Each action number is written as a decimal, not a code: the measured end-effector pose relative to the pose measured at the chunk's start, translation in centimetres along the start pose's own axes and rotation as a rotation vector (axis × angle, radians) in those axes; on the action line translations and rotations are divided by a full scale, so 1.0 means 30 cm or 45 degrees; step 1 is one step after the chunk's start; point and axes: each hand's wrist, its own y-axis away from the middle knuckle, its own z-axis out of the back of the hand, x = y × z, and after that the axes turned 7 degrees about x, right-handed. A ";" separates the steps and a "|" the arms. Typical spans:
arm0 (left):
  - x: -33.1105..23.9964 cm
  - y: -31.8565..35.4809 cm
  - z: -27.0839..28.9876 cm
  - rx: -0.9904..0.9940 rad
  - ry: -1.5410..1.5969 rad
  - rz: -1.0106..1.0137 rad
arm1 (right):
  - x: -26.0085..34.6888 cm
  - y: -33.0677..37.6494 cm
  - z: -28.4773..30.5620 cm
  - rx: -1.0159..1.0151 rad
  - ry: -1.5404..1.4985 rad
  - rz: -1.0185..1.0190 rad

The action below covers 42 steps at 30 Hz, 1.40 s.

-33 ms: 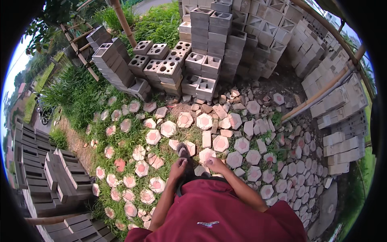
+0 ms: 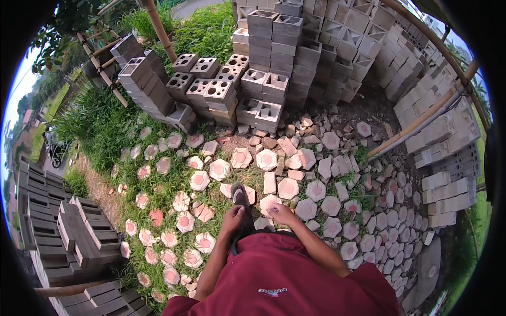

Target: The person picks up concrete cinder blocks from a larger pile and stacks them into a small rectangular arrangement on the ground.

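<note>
Both my hands are held in front of my waist, a short way apart. My left hand (image 2: 234,216) is curled closed beside my dark trouser leg, and I see nothing in it. My right hand (image 2: 281,214) is likewise closed with nothing visible in it; in the view it overlaps a hexagonal paving stone (image 2: 269,203) on the ground. One sandalled foot (image 2: 239,193) is forward between the hands, on or beside a pale hexagonal paver. The paver's middle is partly hidden by the foot.
Hexagonal pavers (image 2: 220,169) lie across the grass, with broken pieces (image 2: 287,145) ahead. Hollow blocks (image 2: 220,90) are stacked beyond, and tall block stacks (image 2: 287,45) rise behind. Grey blocks (image 2: 87,229) stand left; more blocks (image 2: 448,189) and a slanting bamboo pole (image 2: 416,127) are right.
</note>
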 end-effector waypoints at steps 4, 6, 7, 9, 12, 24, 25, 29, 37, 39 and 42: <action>-0.042 -0.353 0.141 0.097 -0.071 -0.140 | 0.055 -0.258 0.111 -0.126 -0.096 0.012; -0.116 -0.528 0.208 0.100 -0.031 -0.129 | 0.076 -0.394 0.176 -0.113 -0.312 -0.067; -0.146 -0.623 0.252 0.097 -0.126 -0.126 | 0.089 -0.473 0.212 -0.164 -0.193 -0.061; -0.216 -0.792 0.329 0.120 -0.211 -0.155 | 0.112 -0.595 0.280 -0.289 -0.172 -0.112; -0.337 -1.025 0.375 0.213 -0.025 -0.178 | 0.148 -0.768 0.367 -0.488 -0.392 -0.094; -0.179 -1.564 0.348 0.311 0.297 0.252 | 0.244 -1.089 0.527 -0.581 -0.852 -0.265; -0.184 -1.590 0.310 0.318 0.355 0.372 | 0.204 -1.116 0.533 -0.577 -0.894 -0.312; -0.119 -1.716 0.195 0.262 0.532 0.643 | 0.051 -1.299 0.591 -0.404 -0.890 -0.461; 0.097 -2.422 -0.034 0.198 0.334 0.836 | -0.492 -1.967 0.911 -0.405 -0.592 -0.564; 0.328 -2.640 0.006 0.046 0.421 0.773 | -0.568 -2.224 0.988 -0.440 -0.313 -0.532; 0.415 -2.991 -0.169 0.042 0.423 1.055 | -0.994 -2.431 1.131 -0.525 0.075 -0.789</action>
